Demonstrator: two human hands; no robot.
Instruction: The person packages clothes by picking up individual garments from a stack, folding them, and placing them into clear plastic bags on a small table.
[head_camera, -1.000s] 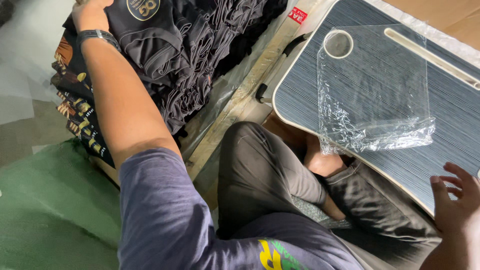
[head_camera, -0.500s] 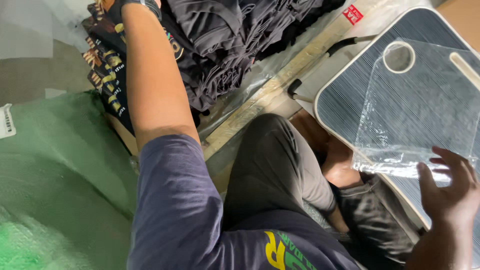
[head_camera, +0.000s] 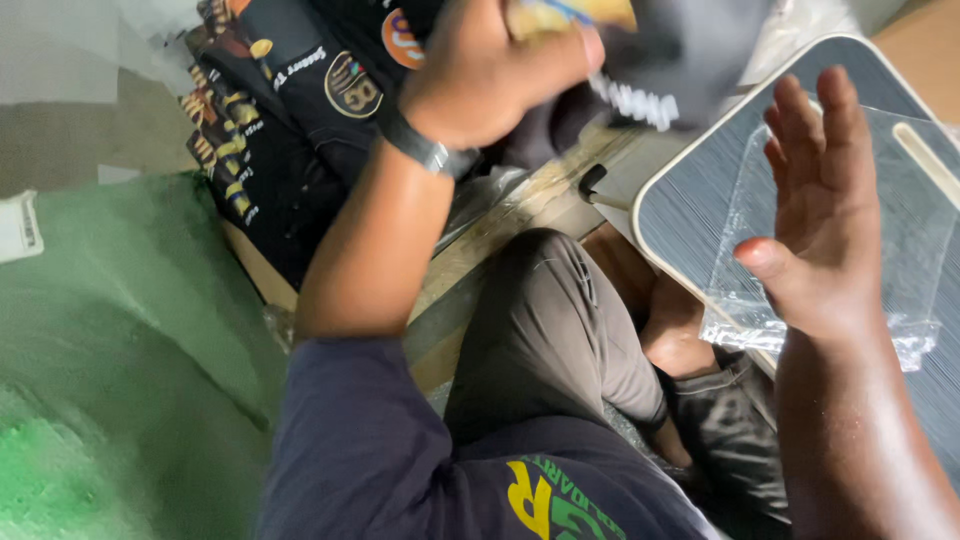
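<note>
Dark garment (head_camera: 650, 60), printed and blurred with motion, is up at twelve o'clock in the view, clenched in the left hand (head_camera: 480, 75); half a second ago that hand was still buried in the stack and held nothing clear of it, so one piece has now come off the pile.

Nearest the camera are the person's own navy sleeve and bent knee in grey trousers. Just beyond, at three o'clock, the right hand (head_camera: 820, 220) stands spread wide, fingers straight, palm toward the left, holding nothing. It hovers over the clear plastic bag (head_camera: 900, 230) rather than resting on it as before, and looks ready to receive the cloth.

That bag lies flat on the striped grey lap tray (head_camera: 680, 215), which sits at two o'clock, well apart from the stack.

Farther off, at eleven o'clock, the stack of folded dark shirts (head_camera: 270, 130) leans beside the green floor (head_camera: 110, 370).
</note>
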